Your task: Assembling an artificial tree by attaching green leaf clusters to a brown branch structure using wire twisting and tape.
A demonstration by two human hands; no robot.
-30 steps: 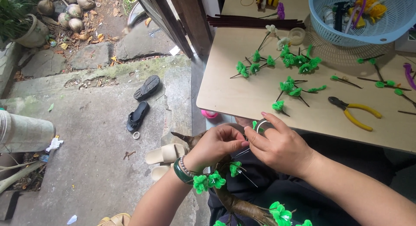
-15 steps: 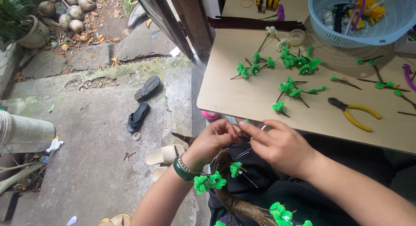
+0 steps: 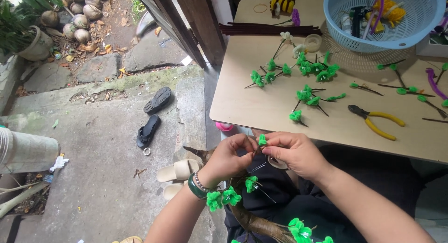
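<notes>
Both hands meet over the person's lap, just below the near edge of the table (image 3: 261, 107). The left hand (image 3: 228, 159) has its fingers (image 3: 242, 142) curled in, thumb and forefinger pinched close beside a small green flower (image 3: 262, 140). The right hand (image 3: 296, 152) faces it, its fingers (image 3: 275, 142) closed to a narrow pinch touching the same flower from the other side, so both hands grasp it between their tips. Thin dark wire stems (image 3: 256, 167) run down from the pinch.

Below the hands a brown branch (image 3: 254, 219) lies across the lap, carrying more green flowers (image 3: 224, 196) near the left wrist, which wears a green bangle (image 3: 195, 188) and a bead bracelet.

On the table, well apart from the hands, lie scattered green flowers on stems (image 3: 308, 93), yellow-handled pliers (image 3: 378, 121) and a blue basket (image 3: 373, 35) holding odds and ends. A bundle of dark sticks (image 3: 266, 29) lies at the far side.

On the concrete floor to the left lie a pair of black sandals (image 3: 151, 114) and pale slippers (image 3: 179, 170) nearer the lap.
</notes>
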